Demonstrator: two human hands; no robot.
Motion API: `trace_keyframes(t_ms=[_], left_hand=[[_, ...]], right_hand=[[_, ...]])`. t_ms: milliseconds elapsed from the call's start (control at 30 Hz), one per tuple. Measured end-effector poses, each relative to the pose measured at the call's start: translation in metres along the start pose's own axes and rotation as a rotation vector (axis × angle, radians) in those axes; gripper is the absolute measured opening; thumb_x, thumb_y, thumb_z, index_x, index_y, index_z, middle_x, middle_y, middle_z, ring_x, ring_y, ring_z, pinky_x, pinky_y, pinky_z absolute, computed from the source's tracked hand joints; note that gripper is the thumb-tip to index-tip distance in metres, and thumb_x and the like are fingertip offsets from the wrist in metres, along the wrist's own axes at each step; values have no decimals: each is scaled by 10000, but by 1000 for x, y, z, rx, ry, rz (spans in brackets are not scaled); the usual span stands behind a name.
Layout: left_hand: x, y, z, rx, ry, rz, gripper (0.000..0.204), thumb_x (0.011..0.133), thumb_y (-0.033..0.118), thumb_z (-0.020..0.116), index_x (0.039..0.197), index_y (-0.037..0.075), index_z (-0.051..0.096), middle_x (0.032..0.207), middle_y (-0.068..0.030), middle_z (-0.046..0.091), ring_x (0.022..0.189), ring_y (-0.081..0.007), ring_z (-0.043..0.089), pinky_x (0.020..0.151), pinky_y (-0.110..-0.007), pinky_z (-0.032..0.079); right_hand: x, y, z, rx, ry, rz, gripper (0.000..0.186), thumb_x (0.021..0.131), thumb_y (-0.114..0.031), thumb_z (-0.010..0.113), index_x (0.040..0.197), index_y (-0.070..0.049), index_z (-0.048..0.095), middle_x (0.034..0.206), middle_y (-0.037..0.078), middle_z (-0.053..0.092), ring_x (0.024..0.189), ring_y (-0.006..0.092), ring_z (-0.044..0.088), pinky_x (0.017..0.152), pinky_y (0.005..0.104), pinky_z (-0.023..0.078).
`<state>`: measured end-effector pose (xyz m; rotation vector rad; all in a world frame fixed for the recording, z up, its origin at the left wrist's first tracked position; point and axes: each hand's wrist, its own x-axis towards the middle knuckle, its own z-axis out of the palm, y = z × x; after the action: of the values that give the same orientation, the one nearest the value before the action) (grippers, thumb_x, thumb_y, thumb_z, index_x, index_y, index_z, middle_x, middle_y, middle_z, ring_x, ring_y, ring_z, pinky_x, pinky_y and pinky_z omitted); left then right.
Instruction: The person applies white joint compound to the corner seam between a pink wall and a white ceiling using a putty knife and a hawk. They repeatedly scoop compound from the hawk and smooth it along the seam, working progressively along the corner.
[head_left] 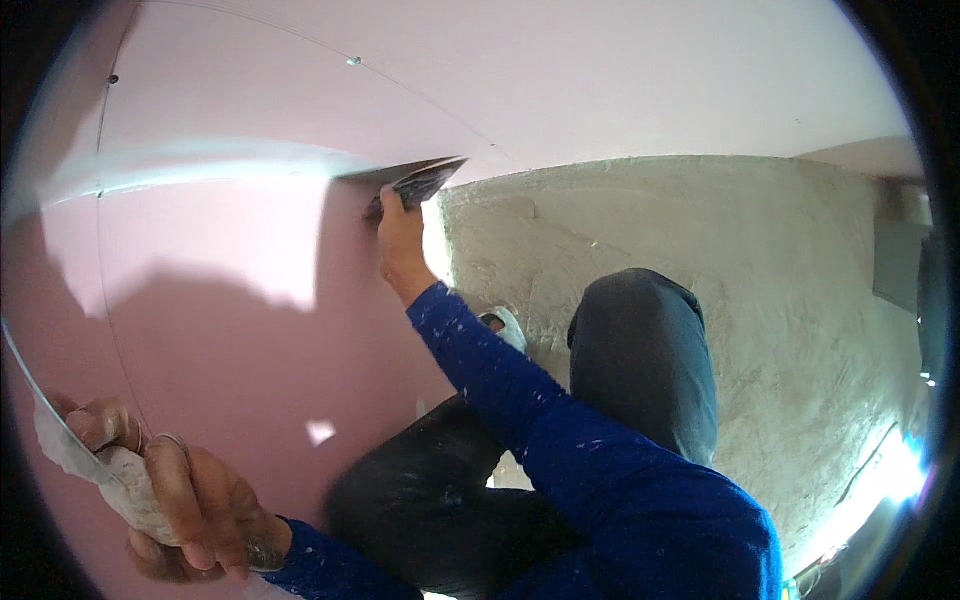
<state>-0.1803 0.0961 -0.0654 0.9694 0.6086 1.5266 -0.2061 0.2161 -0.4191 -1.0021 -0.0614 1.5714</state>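
My right hand (403, 248), reaching up the middle in a blue sleeve, is closed round a wide, dark-bladed putty knife (428, 182). The blade rests against the pink plasterboard (250, 370), at the end of a pale, shiny band of filler (230, 160) along a joint. At the lower left my left hand (195, 490) is closed round a thin-edged plastering tool. Thick white filler (135, 495) cakes this tool and some of my fingers. The tool's far part is cut off by the dark picture rim, so its full shape is hidden.
Screw heads (354, 62) dot the board along thin seams. A rough grey concrete surface (650, 215) meets the pink board at the right. My bent knee (640, 350) and a white-smeared shoe (505, 326) are close below my right arm. Bright light enters at the lower right.
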Motion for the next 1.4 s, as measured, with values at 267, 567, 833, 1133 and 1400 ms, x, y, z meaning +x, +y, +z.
trace_keyframes(t_ms=[267,567,833,1133,1400], left_hand=[[18,1,4,79,-96,-139,866,849,-105,572,1568,-22,97,1418,-219,451,539,-180,599,326,-228,566],[5,-4,2,21,-4,83,775,795,-153,568,1474,-117,194,1386,-252,433,545,-166,526,287,-221,531],[2,-7,7,19,86,98,782,795,-148,571,1477,-128,189,1370,-252,437,566,-166,528,287,-217,528],[1,-4,9,51,91,112,787,783,-148,572,1474,-121,196,1375,-263,435,519,-156,525,288,-217,527],[-1,1,11,75,81,117,793,772,-148,574,1472,-115,203,1380,-274,433,478,-147,523,288,-218,525]], right_hand=[[29,36,-87,351,271,214,197,847,-135,611,991,-1,610,911,85,615,885,239,628,770,397,483],[84,71,-105,239,315,178,273,822,-125,624,1072,-23,591,970,90,611,857,206,601,749,355,496],[89,83,-94,66,201,8,226,855,-82,623,1078,-44,615,955,100,640,872,253,621,777,354,507],[52,66,-111,153,364,258,257,873,-154,609,1079,-1,602,966,75,607,850,214,581,769,351,481],[70,61,-103,231,266,220,268,862,-147,575,1080,8,595,971,65,580,846,191,529,776,328,440]])
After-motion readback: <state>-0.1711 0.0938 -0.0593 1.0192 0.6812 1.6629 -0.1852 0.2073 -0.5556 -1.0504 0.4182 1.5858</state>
